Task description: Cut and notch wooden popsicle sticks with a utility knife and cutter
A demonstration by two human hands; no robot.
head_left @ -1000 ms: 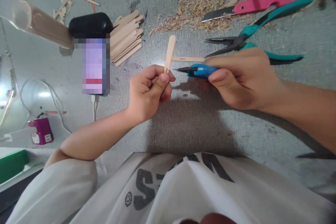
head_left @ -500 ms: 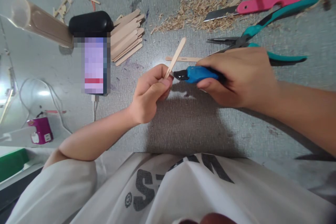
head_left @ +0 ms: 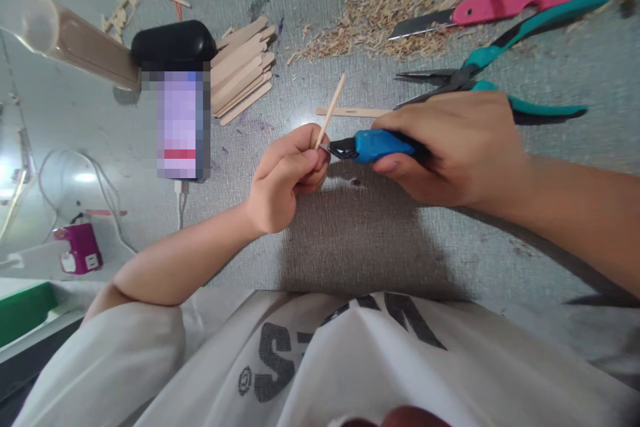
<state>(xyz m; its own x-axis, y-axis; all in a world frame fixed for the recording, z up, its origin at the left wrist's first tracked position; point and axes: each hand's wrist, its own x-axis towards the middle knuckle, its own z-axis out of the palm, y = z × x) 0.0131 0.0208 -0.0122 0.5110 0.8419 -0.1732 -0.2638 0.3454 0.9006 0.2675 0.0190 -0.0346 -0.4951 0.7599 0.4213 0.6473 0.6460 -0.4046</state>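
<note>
My left hand (head_left: 287,173) is closed, pinching the lower end of a wooden craft stick (head_left: 332,107) between thumb and fingers. The stick slants up and away, its narrow edge turned to me. My right hand (head_left: 450,147) is wrapped around a blue utility knife (head_left: 380,145) with a black nose. Its short metal tip meets the stick's lower end at my left fingertips; the exact contact is too small to tell. Behind the knife, another craft stick (head_left: 350,112) lies flat on the table. Teal-handled pliers (head_left: 465,77) lie just beyond my right hand.
A pink folding saw (head_left: 515,3) lies beside a heap of wood shavings (head_left: 380,20). Craft sticks (head_left: 243,70) are stacked left of centre. A black case (head_left: 173,43), a blurred phone (head_left: 180,120) with a cable and a purple plug adapter (head_left: 77,249) are on the left.
The craft stick in my left hand has rolled from its broad face to its narrow edge. The knife has tilted slightly, its tip staying at my left fingertips.
</note>
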